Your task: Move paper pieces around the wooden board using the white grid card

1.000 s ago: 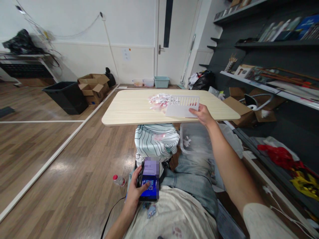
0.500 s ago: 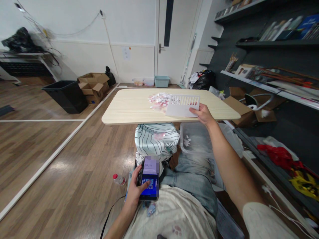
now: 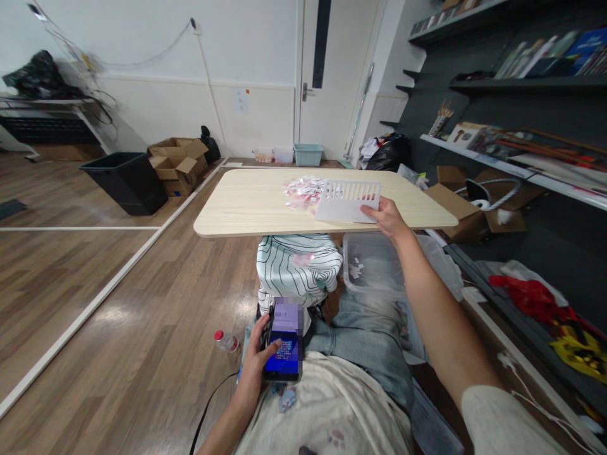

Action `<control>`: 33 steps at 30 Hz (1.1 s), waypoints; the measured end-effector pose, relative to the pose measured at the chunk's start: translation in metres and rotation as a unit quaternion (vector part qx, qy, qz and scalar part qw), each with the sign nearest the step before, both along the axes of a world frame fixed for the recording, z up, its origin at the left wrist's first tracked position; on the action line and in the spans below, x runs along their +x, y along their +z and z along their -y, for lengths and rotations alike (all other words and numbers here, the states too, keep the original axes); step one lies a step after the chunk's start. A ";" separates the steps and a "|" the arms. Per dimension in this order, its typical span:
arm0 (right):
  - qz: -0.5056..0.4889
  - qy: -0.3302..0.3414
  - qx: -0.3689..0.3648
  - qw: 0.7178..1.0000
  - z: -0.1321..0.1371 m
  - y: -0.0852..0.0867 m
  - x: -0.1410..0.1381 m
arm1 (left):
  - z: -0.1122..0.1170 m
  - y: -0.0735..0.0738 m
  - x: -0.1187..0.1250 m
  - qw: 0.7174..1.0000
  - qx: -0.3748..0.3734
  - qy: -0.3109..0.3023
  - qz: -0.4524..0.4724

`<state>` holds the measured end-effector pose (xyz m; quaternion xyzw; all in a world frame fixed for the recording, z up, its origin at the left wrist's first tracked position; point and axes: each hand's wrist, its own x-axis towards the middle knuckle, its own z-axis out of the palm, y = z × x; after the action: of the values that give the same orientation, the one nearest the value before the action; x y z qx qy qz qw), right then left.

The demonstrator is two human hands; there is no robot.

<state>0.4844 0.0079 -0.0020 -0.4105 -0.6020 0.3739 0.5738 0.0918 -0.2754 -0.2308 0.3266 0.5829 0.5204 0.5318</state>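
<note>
Low in view, my left hand (image 3: 258, 354) is closed round the left side of a phone (image 3: 284, 360), its thumb over the lit screen. The phone rests by my lap, its right part blurred by a mosaic. Over the table's front right part, my right hand (image 3: 386, 217) grips the right edge of a white slotted plate (image 3: 346, 208), thumb on its front face. The plate stands tilted up on the wooden table (image 3: 241, 199). Just behind its left side lies a pile of small white and pinkish strips (image 3: 303, 189).
A clear plastic bin (image 3: 374, 262) with a few white pieces sits under the table's right side. Patterned cloth (image 3: 296, 265) covers something in front of my lap. A red-capped bottle (image 3: 226, 341) is at left. A black bin (image 3: 128, 183) and cardboard boxes (image 3: 177, 164) stand farther off.
My left thumb has shifted slightly up and left over the phone screen. My right hand and the slotted plate have stayed in place.
</note>
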 end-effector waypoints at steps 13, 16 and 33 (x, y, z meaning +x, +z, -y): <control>0.011 -0.001 0.002 1.000 -0.001 -0.002 0.002 | -0.022 0.069 -0.006 0.991 0.029 0.111 -0.072; 0.008 -0.003 0.000 1.000 -0.002 -0.002 0.002 | -0.043 0.078 -0.015 0.982 0.061 0.154 -0.092; 0.009 -0.008 -0.010 1.000 0.002 0.002 -0.001 | -0.180 0.179 -0.030 0.964 0.176 0.191 0.062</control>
<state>0.4838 0.0059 -0.0002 -0.4246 -0.5995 0.3717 0.5675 0.0622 -0.0956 -0.0520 0.2647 0.4999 0.7257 0.3917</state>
